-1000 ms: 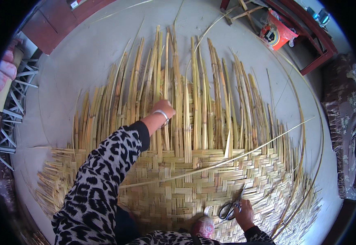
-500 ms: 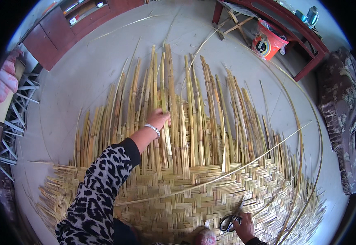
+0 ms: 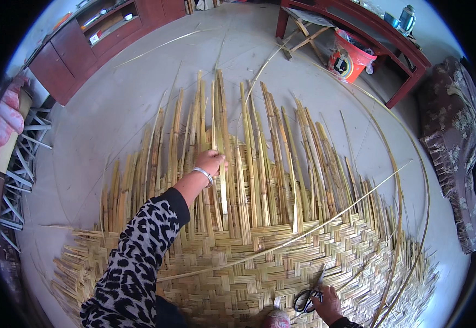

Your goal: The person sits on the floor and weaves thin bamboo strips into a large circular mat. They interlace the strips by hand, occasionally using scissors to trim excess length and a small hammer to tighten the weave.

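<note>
Fingers of the left hand [image 3: 211,162] are curled around one of the upright pale yellow bamboo strips [image 3: 222,164] near the middle of the scene, and a silver bangle [image 3: 203,174] is worn at that wrist below a leopard-print sleeve [image 3: 134,257]. The loose strips are fanned out toward the far side from the flat woven bamboo mat [image 3: 238,268], which is spread across the near part of the grey floor [image 3: 112,120]. At the near right, the right hand [image 3: 325,303] is closed on black-handled scissors [image 3: 310,292] resting on the mat; the fingers appear to be through the loops, though this is small at the edge of the view. One long thin strip [image 3: 303,232] is laid diagonally over the weave. At the far right, an orange bucket with a round printed label [image 3: 350,57] is set beside a dark red wooden table [image 3: 380,49]. A red-brown cabinet [image 3: 79,46] is placed at the far left.
</note>
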`<state>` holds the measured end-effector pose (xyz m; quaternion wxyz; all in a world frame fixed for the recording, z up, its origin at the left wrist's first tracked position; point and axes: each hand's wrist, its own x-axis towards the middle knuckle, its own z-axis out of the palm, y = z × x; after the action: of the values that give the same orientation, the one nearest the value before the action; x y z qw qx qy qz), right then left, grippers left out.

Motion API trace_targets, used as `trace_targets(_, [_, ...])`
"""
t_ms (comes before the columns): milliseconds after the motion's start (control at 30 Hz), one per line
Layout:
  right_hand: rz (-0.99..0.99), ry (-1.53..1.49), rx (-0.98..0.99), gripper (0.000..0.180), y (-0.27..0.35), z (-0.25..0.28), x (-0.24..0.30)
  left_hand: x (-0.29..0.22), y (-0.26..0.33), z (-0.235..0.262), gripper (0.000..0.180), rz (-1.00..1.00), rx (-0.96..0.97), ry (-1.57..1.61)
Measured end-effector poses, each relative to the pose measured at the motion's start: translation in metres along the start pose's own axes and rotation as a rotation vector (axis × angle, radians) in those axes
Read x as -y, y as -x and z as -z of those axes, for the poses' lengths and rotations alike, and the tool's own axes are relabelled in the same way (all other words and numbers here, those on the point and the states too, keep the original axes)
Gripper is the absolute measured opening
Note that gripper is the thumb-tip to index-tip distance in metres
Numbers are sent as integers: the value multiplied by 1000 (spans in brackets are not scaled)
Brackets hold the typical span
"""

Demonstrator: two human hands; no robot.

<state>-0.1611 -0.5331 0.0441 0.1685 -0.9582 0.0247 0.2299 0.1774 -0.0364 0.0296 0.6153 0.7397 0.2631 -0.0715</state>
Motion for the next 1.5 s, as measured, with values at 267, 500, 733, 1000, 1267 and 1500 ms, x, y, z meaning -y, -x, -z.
trace_targets(267, [11, 19, -20, 39, -2, 5, 6, 8, 21, -38, 38, -544, -312, -716])
trace_targets(500, [11, 44, -12, 39, -4, 6, 6, -11, 20, -72, 44, -160, -127, -924])
trace_targets(733, [-28, 61, 69, 44, -6, 10, 4, -3, -1, -67, 37, -121, -180, -589])
trace_targets(1000, [-60, 42, 59, 42, -5, 16, 9, -50, 18, -23, 16, -54, 92, 360])
trace_targets(1267, [-33, 29, 44, 41, -6, 16, 11, -139, 61, 18, 15, -424, -78, 468])
trace_targets(1500, [-32, 40, 28, 39, -6, 10, 6, -145, 66, 13, 18, -482, -164, 427])
